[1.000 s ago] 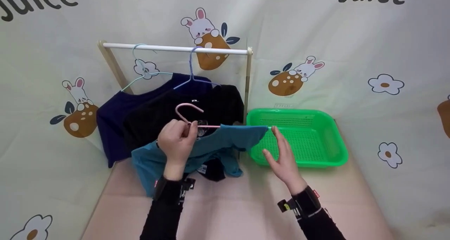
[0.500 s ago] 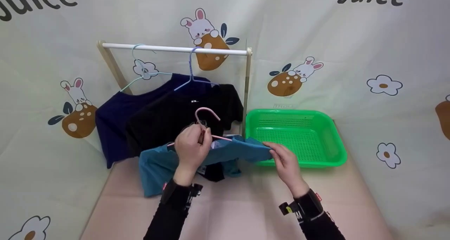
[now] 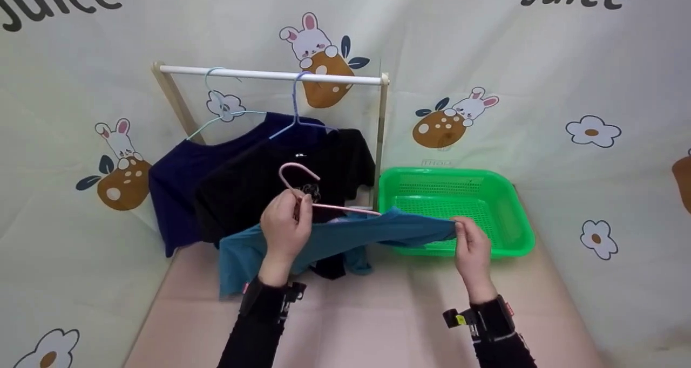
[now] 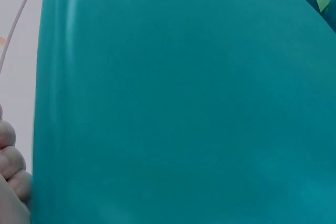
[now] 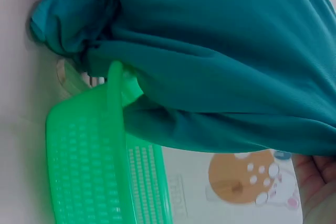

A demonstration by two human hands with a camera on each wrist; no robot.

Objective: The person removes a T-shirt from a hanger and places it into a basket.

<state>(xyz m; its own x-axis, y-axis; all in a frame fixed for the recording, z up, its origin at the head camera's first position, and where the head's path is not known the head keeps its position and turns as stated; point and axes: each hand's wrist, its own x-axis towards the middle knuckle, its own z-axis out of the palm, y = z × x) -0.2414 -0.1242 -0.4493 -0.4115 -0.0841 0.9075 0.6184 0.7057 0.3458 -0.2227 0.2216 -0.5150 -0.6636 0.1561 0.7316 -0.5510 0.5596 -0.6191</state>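
My left hand [image 3: 284, 230] grips a pink hanger [image 3: 345, 209] just below its hook, which sticks up above the fist. A teal shirt [image 3: 345, 241] hangs about the hanger, its left part draping behind and beside my left wrist. At the right, my right hand [image 3: 473, 249] pinches the edge of the shirt and holds it stretched out sideways, past the visible end of the hanger's right arm. The teal cloth [image 4: 178, 98] fills most of the left wrist view. In the right wrist view the shirt [image 5: 220, 66] spreads in folds in front of the basket.
A green plastic basket [image 3: 521, 217] stands on the table [image 3: 367, 325] at the right, partly behind the shirt. Behind my hands is a rack with a white rail [image 3: 253, 74]. From it hang a navy shirt [image 3: 173, 184] and a black shirt [image 3: 243, 195] on hangers.
My right hand, open near the hanger's tip at first, took hold of the shirt's edge and pulled it to the right. My left hand moved right and down, then back left a little.
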